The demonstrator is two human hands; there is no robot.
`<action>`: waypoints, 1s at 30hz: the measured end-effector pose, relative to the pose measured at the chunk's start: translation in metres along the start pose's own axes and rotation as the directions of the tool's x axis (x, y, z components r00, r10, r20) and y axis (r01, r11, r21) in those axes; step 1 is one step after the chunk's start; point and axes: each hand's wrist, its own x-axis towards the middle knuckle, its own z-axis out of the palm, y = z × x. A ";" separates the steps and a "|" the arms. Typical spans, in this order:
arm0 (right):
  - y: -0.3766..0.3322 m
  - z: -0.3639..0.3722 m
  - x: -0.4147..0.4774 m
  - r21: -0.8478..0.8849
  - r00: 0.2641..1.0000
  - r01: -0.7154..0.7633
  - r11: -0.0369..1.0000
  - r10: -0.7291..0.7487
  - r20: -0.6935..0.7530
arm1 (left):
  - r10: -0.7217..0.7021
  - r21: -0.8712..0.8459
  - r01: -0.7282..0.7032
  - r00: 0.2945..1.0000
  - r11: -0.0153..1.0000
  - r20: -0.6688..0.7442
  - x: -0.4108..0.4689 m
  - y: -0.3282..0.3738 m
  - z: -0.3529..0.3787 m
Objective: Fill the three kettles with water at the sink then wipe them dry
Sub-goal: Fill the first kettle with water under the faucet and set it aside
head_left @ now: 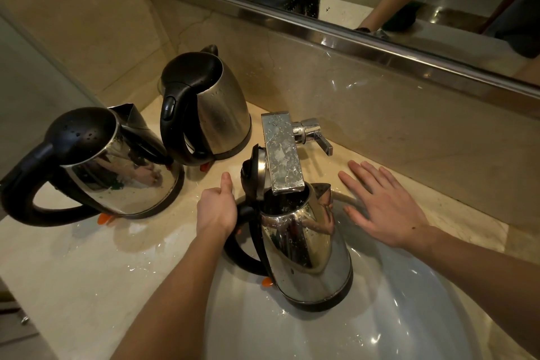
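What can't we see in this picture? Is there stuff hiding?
Head view:
- Water level in the kettle in the sink: the tap covers its dark opening.
- Water inside the near counter kettle and far counter kettle: lids shut.
- Fingers of the left hand: curled behind the handle and the hand itself.
- Sink drain: under the kettle or below the bottom edge.

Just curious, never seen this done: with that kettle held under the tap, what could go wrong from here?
Only the left hand grips the kettle, by its handle; filling makes it heavier, so it might tip in the sink. The tap sits at the kettle's mouth beside the raised lid, so lifting could knock them. The counter is wet, so anything set there may slide.
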 end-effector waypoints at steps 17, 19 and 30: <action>0.001 0.000 0.000 -0.020 1.000 -0.005 1.000 0.006 0.012 | 0.007 -0.008 -0.007 1.000 1.000 -0.004 -0.001 0.001 0.000; 0.001 0.001 0.000 -0.022 1.000 -0.004 1.000 0.004 0.009 | 0.006 -0.010 -0.006 1.000 1.000 -0.003 -0.001 0.001 0.001; 0.000 0.000 0.000 -0.013 1.000 -0.003 1.000 0.003 -0.001 | -0.010 -0.013 0.010 1.000 1.000 -0.006 0.001 -0.001 0.001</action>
